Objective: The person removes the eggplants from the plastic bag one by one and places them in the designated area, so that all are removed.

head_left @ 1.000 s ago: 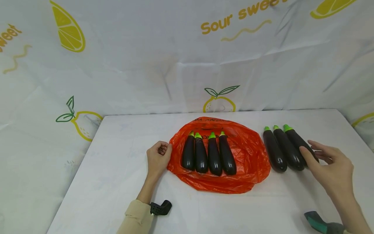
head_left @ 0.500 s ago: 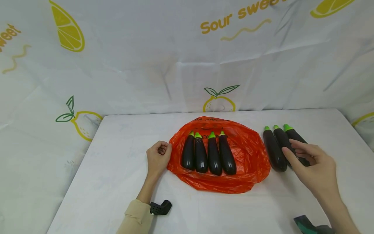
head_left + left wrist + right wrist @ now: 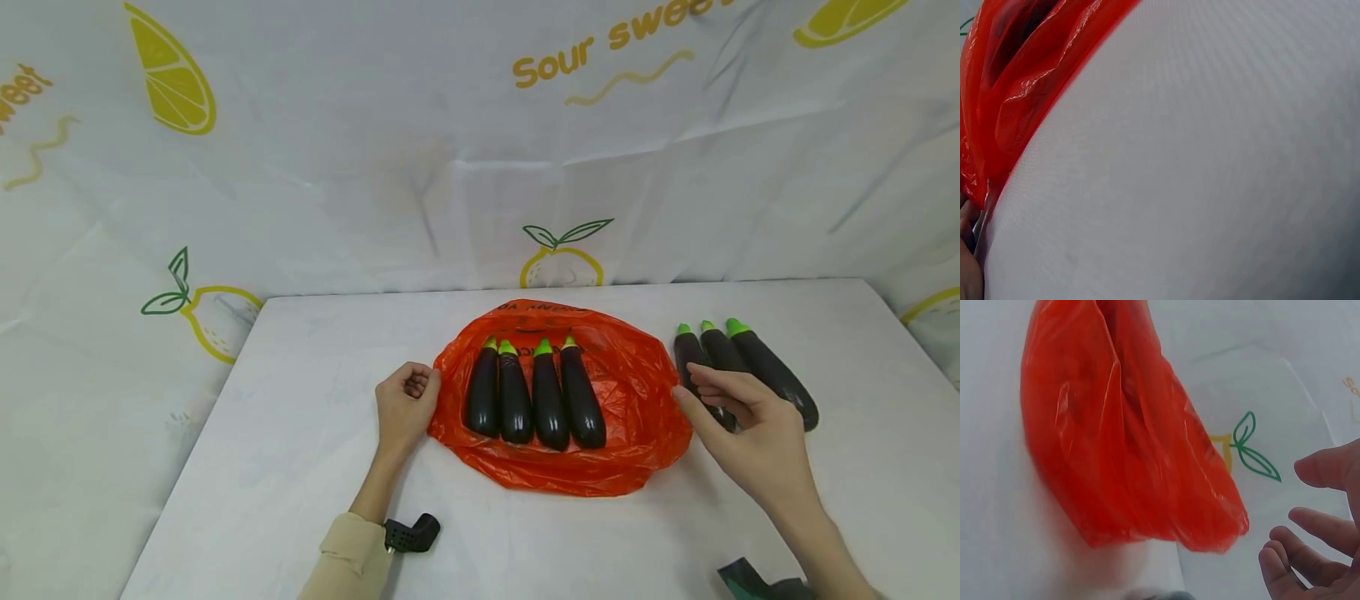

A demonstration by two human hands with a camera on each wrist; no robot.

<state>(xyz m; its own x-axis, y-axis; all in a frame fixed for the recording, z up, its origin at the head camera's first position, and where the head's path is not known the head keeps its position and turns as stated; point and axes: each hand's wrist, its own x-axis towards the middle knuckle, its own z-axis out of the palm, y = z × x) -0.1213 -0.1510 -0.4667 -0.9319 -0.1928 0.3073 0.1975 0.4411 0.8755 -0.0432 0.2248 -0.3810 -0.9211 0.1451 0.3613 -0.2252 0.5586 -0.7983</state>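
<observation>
A red plastic bag [image 3: 647, 404] lies spread open on the table, with several eggplants [image 3: 549, 404] side by side in it, green stem ends pointing away. My left hand [image 3: 405, 408] pinches the bag's left rim; in the left wrist view the red film [image 3: 1029, 94] runs down to the fingertips at the edge. At the bag's right rim hovers my right hand [image 3: 757, 433], thumb and fingers apart with nothing between them. It partly hides three more eggplants [image 3: 772, 367] lying beside the bag. In the right wrist view its relaxed fingers [image 3: 1322, 528] are beside the bag.
The white-covered table [image 3: 300, 467] ends at a hanging white cloth [image 3: 337, 167] printed with lemons and lettering. A black wrist device [image 3: 412, 533] sits on the left wrist, and another dark one [image 3: 757, 583] shows under the right forearm.
My right hand has moved left from the rightmost loose eggplant, across the others, to the bag's right rim. The left hand and the eggplants have stayed in place.
</observation>
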